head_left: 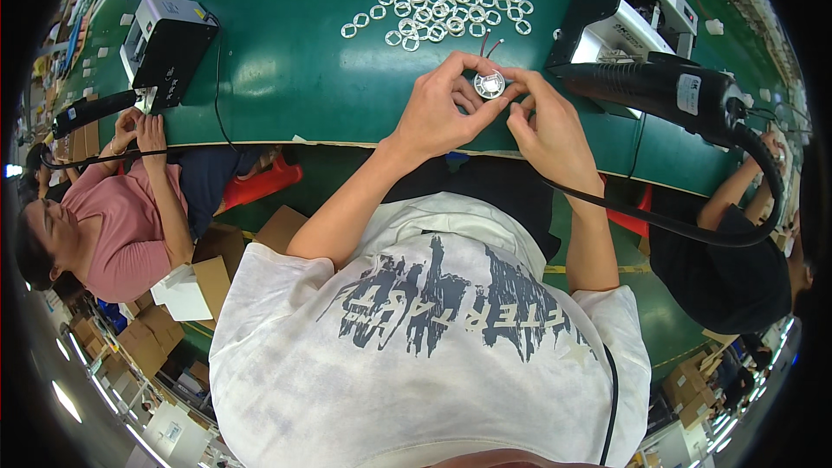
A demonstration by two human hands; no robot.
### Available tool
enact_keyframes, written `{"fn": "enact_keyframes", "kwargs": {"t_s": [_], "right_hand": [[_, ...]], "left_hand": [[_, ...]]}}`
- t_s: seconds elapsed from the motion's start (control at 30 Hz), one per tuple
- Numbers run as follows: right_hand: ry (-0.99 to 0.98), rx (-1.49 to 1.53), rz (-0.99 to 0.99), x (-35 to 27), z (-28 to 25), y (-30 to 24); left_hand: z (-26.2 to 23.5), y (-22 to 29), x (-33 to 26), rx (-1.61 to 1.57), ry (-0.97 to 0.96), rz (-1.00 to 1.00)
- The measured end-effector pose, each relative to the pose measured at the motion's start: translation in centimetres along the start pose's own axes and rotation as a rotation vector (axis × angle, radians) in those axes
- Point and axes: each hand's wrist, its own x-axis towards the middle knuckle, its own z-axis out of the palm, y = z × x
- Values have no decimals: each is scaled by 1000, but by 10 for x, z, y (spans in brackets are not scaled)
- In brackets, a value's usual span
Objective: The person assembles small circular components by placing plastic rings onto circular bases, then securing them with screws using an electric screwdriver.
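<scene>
Between my two hands, over the near part of the green table, is a small round silver disc (490,85) with a pale patch on its face. Thin red and dark wires (490,45) stick up just beyond it. My left hand (442,110) is closed on the disc's left side, thumb and fingers curved around its rim. My right hand (550,117) pinches the right edge with its fingertips, which partly hide that side. Beyond my hands lies a loose heap of small white rings (442,10) with squarish openings.
To the right stands a black-and-white machine (626,22), with a black handheld device (659,91) and thick cable (693,232) nearby. A similar machine (166,48) is at the left, where a person in pink (130,234) works. Another person in dark clothes (719,264) sits at right.
</scene>
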Motion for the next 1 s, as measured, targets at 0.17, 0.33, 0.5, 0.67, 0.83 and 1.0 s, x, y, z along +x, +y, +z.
{"fn": "enact_keyframes", "kwargs": {"t_s": [0.17, 0.33, 0.5, 0.67, 0.83, 1.0], "right_hand": [[60, -82, -67, -4, 8, 4], [206, -134, -172, -12, 5, -3], [951, -375, -737, -34, -36, 15], [916, 303, -490, 13, -49, -19], [697, 571, -530, 13, -54, -9], [763, 560, -594, 1, -76, -33]], "left_hand": [[0, -5, 0, -32, 25, -20], [-2, -6, -1, -38, -37, -74], [-7, -3, -2, -58, -59, -80], [-3, -1, 0, -97, -72, -77], [3, 3, 0, -94, -71, -103], [19, 5, 7, -100, -89, -101]]}}
